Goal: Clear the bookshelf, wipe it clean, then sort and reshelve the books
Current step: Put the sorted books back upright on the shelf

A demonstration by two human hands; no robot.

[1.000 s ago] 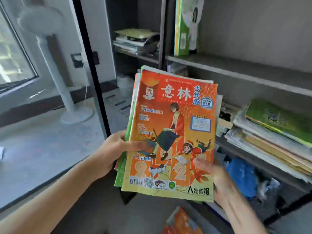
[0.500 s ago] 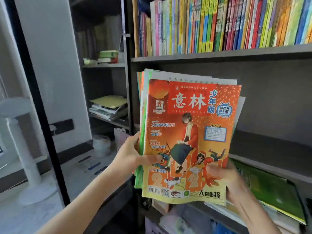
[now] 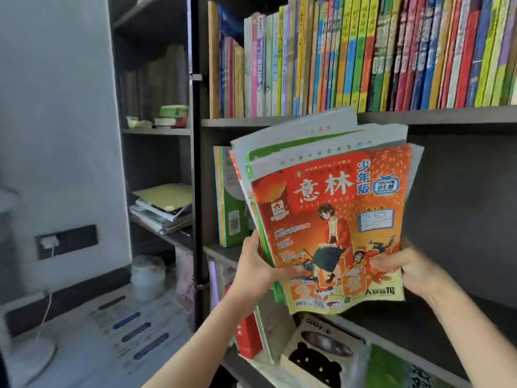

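Observation:
I hold a stack of magazines (image 3: 335, 214) upright in front of the middle shelf of a dark bookshelf (image 3: 436, 114); the top cover is orange-red with a cartoon girl. My left hand (image 3: 257, 270) grips the stack's lower left edge, thumb across the cover. My right hand (image 3: 405, 267) pinches the lower right corner. The stack tilts with its top leaning right, and its upper pages fan out. Just left of it, a green and orange book (image 3: 228, 197) stands upright on the same shelf. The shelf space to the right of the stack looks bare.
A tight row of colourful book spines (image 3: 363, 54) fills the shelf above. Below are a red book (image 3: 247, 340), a cookie box (image 3: 319, 351) and green books (image 3: 391, 368). The left bay holds stacked papers (image 3: 165, 205) and small boxes (image 3: 170, 114). A white jar (image 3: 147, 275) stands on the ledge.
My view and both hands rose from the lower shelves to the middle shelf. The stack went up with them, tilted right and now sits close to the upright green book.

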